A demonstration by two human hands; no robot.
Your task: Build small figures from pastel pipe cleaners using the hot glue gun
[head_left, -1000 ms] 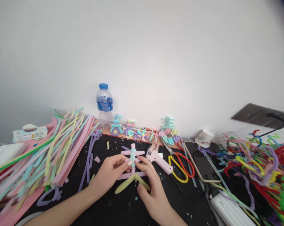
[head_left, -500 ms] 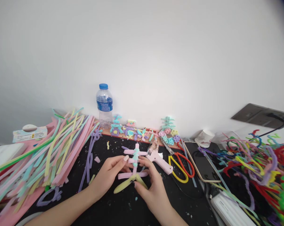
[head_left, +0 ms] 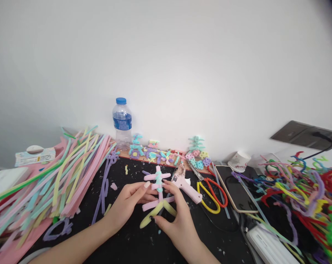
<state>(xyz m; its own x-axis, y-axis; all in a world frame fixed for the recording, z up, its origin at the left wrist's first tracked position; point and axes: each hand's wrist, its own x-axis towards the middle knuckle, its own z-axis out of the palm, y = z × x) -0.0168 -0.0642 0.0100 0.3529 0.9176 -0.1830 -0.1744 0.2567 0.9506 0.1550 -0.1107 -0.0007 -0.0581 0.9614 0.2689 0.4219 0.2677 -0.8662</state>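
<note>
A pipe-cleaner figure point(head_left: 158, 185) stands out over the black tabletop, with a pink stem, pink crossbars and mint wrapping round its middle. At its lower end is a bent yellow piece point(head_left: 150, 216) shaped like an upside-down V. My left hand point(head_left: 126, 201) pinches the figure from the left, thumb and fingertips by the middle crossbar. From the right, my right hand point(head_left: 179, 218) holds it, fingers at the mint part and thumb near the yellow piece. A pink glue gun point(head_left: 186, 187) lies just beyond my right hand.
Pastel pipe cleaners point(head_left: 80, 168) heap at the left, coloured ones point(head_left: 306, 198) at the right. Scissors point(head_left: 210, 190), a phone point(head_left: 239, 190), a paper cup point(head_left: 239, 161) and a white power strip point(head_left: 269, 244) lie right. A bottle point(head_left: 122, 123) stands by the wall.
The figure has turned slightly between my hands; its lower crossbar now slants and the yellow piece has shifted right. My right thumb has moved a little left and up.
</note>
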